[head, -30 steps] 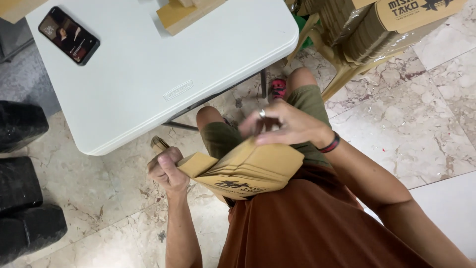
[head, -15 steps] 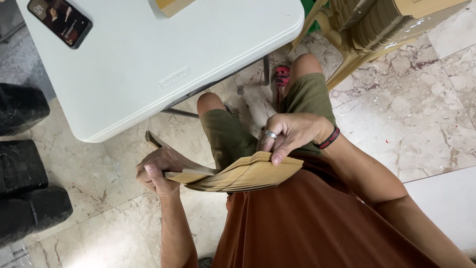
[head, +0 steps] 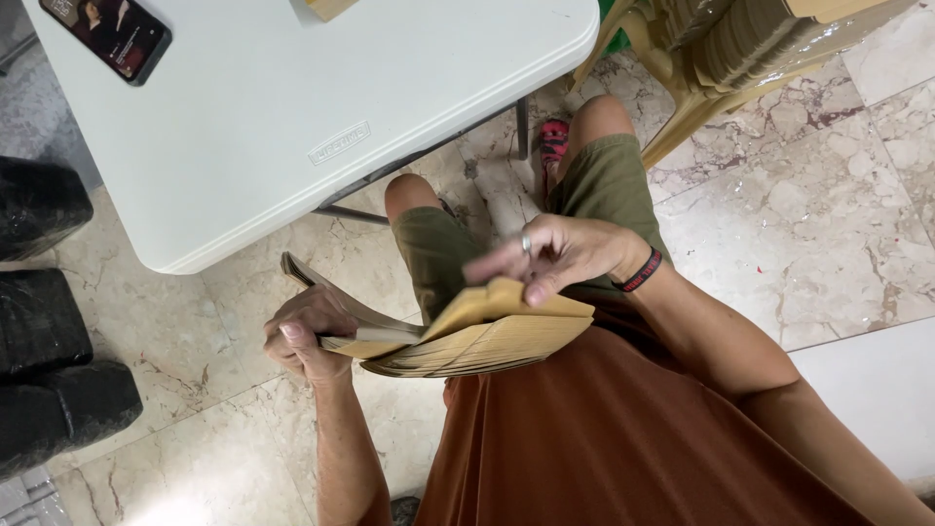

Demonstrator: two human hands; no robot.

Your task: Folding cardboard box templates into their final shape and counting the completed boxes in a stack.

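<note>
I sit looking down at my lap, where a thick stack of brown paper envelopes (head: pixel 487 341) lies flat over my knees. My left hand (head: pixel 307 331) grips the stack's left end, fingers curled around it, with some sheets bent upward past the thumb. My right hand (head: pixel 555 258) rests on the stack's far right corner, lifting the top envelope with thumb and fingers. A ring sits on one finger and a dark band on the wrist.
A white folding table (head: pixel 321 127) stands ahead with a black phone (head: pixel 107 34) at its far left and a tan object (head: pixel 326 8) at the top edge. Black wrapped bundles (head: pixel 54 370) lie on the marble floor at left. Stacked cardboard (head: pixel 750 39) sits at upper right.
My right hand has shifted along the stack's right end and now lifts the top envelope. The stack has stayed over my lap while the view tilted slightly.
</note>
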